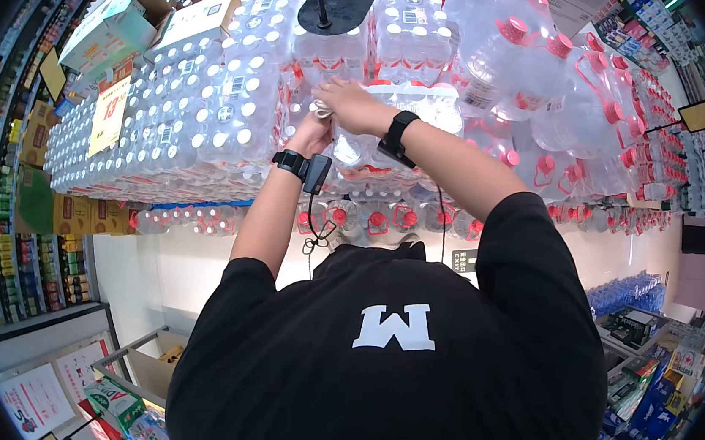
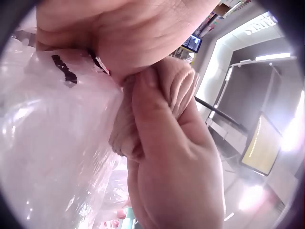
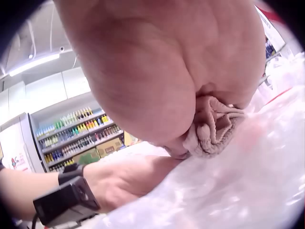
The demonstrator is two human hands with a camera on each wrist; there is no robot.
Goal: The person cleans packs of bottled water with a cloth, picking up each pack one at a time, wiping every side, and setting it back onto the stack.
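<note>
Right hand (image 1: 353,106): raised in front of the person, palm down on a shrink-wrapped pack of water bottles (image 1: 397,114). The right wrist view shows its fingers curled over a bunched pinkish cloth (image 3: 214,126), pressing it against the clear plastic wrap. The hand is closed on the cloth, not spread.

Left hand (image 1: 315,127): just below and beside the right hand, touching it where the cloth sits. The left wrist view shows the thumb laid along the folded cloth (image 2: 178,86) and the fingers wrapped round its other side, so this hand also grips the cloth. The plastic wrap lies directly against the knuckle side of this hand.

Cloth: between the two hands, held by both, resting on the wrap of the pack. In the head view only a small pale corner (image 1: 322,108) shows, at the fingertips of the right hand.

Both wrists carry black strapped devices; the one on the left wrist (image 1: 307,167) trails a thin cable toward the body.

Surroundings of the hands: beyond the right hand, large clear jugs with red caps and handles (image 1: 544,86). Beyond the left hand, stacked packs of small white-capped bottles (image 1: 210,113) with a yellow price sign (image 1: 109,114) further out. Above both hands, cardboard boxes (image 1: 112,23) on the stack. A black shirt with a white letter (image 1: 397,326) fills the near field below the arms.
</note>
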